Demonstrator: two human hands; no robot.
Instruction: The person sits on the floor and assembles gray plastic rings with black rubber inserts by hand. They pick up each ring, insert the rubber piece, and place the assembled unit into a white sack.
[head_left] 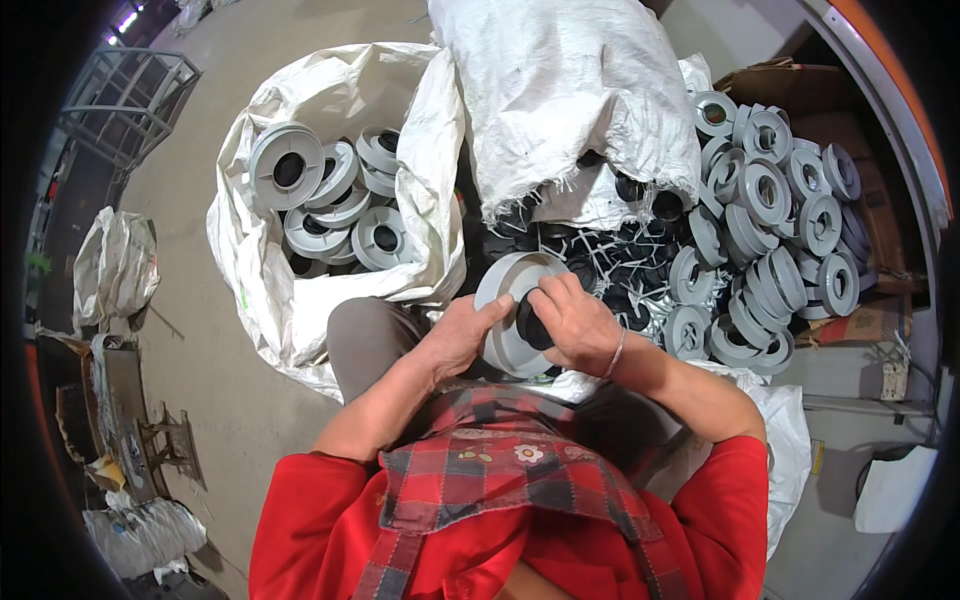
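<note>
My left hand [465, 332] grips the rim of a grey plastic ring-shaped part [505, 352], thumb on its inner face. In the middle of that part sits a round black insert [535, 325]. My right hand [577, 322] has its fingers closed on the black insert; the fingertips are partly hidden. Just beyond my hands lies a heap of black pieces with thin pale strips [610, 265], below the mouth of a full white woven sack [570, 90]. Left of it, an open white sack [240, 250] holds several grey rings with black centres [288, 170].
On the right, a large pile of grey rings [765, 190] without black centres leans against cardboard [865, 190]. A metal frame [130, 100] stands at the far left. A wooden stool [170, 445] and bundled white sacks [115, 265] are along the left side.
</note>
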